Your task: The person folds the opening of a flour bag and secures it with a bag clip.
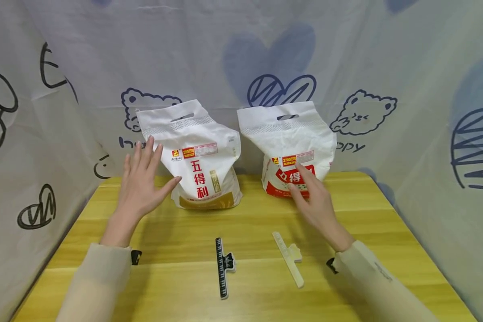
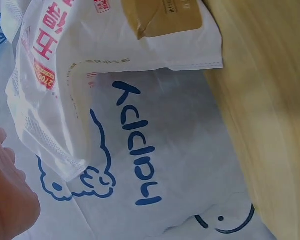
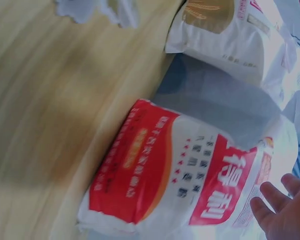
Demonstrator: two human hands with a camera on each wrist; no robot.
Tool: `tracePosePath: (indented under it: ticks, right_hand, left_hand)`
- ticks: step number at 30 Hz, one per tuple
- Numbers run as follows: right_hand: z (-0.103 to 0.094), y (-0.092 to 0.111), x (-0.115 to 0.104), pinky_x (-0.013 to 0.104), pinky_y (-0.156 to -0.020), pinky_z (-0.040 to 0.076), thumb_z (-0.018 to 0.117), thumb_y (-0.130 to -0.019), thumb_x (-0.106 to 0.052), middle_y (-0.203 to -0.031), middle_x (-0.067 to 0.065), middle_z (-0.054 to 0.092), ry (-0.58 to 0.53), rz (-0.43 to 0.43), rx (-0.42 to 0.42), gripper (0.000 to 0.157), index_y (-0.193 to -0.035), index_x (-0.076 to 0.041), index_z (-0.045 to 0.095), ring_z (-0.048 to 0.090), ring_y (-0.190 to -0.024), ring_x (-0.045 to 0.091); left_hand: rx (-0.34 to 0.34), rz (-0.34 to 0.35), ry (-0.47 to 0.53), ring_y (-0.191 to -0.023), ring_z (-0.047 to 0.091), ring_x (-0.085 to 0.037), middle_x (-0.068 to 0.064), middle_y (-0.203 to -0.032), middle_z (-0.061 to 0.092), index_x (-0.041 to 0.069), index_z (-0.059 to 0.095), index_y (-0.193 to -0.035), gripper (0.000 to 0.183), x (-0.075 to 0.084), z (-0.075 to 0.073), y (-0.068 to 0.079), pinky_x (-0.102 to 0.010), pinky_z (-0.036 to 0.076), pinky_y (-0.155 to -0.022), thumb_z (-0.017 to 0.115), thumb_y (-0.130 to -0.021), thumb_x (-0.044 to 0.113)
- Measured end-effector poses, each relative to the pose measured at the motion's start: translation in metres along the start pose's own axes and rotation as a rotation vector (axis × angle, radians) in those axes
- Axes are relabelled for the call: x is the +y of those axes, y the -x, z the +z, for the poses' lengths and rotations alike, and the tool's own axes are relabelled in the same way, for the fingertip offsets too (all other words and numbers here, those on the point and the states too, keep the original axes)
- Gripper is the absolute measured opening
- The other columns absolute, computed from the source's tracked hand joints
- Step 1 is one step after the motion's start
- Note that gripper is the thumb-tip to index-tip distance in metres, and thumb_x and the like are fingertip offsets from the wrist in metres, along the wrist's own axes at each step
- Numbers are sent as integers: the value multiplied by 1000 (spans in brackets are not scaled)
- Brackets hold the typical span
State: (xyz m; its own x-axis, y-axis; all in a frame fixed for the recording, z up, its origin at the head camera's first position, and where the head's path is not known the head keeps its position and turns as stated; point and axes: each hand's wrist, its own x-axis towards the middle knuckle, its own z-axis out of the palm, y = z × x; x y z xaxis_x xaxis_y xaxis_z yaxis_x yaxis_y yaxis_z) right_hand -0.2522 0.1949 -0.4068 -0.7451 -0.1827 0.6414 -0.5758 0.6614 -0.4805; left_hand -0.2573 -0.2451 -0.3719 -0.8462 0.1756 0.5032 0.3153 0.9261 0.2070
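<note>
Two white flour bags with handle slots stand upright at the back of the table. My left hand [image 1: 141, 185] is raised, fingers spread, beside the left bag [image 1: 221, 174], which has red lettering and a gold base; in the head view the fingertips overlap its left edge. In front of the right bag [image 1: 322, 152], with its red front label, hovers my right hand [image 1: 319, 210], index finger and thumb extended, nothing gripped. The right wrist view shows relaxed fingers [image 3: 262, 210] near that bag's upper part. Between my forearms lie a black-and-white bag clip [image 1: 222, 273] and a cream bag clip [image 1: 288, 261].
The wooden table [image 1: 177, 286] meets a pale cloth backdrop [image 1: 209, 58] printed with bears and hearts, close behind the bags. Cloth also hangs along both sides of the table. A gap separates the two bags.
</note>
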Motion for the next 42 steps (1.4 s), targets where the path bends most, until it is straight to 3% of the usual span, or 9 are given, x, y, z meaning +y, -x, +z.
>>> tracePosePath:
  ticks: [9,18,25,33,42]
  right_hand:
    - [10,-19,-14,55,-118,39,64,-103,-25,-157,12,51,-32,8,-51,58,-156,-10,45,49,-143,33]
    - [23,-43,-28,50,-119,39,64,-104,-26,-158,9,50,-84,-34,-96,58,-156,-9,46,52,-141,30]
    - [37,-61,-37,50,-106,51,61,-105,-28,-157,10,50,-101,-30,-140,57,-156,-9,45,59,-128,31]
    - [57,-82,-43,49,-113,46,56,-107,-30,-159,14,47,-119,-46,-171,59,-158,-5,41,58,-133,35]
    - [78,-103,-46,43,-121,36,54,-108,-33,-164,15,40,-92,42,-257,64,-161,-5,33,47,-144,34]
  left_hand:
    - [-23,38,-43,-161,-7,-33,3,-174,-10,18,9,-168,96,10,-2,-24,-51,-12,-127,52,-98,68]
    - [-51,81,-89,-160,-12,-27,7,-173,-15,20,8,-168,96,21,-9,-55,-54,-6,-128,52,-98,67]
    - [-71,114,-133,-159,-16,-24,9,-172,-19,21,7,-168,94,26,-10,-78,-53,-6,-128,48,-99,70]
    - [-81,160,-171,-160,-12,-27,5,-174,-15,22,5,-168,94,28,-10,-104,-54,-6,-128,49,-100,68]
    - [-160,157,-225,-158,-19,-25,5,-172,-19,22,-1,-168,94,25,-12,-130,-52,-9,-128,50,-102,63]
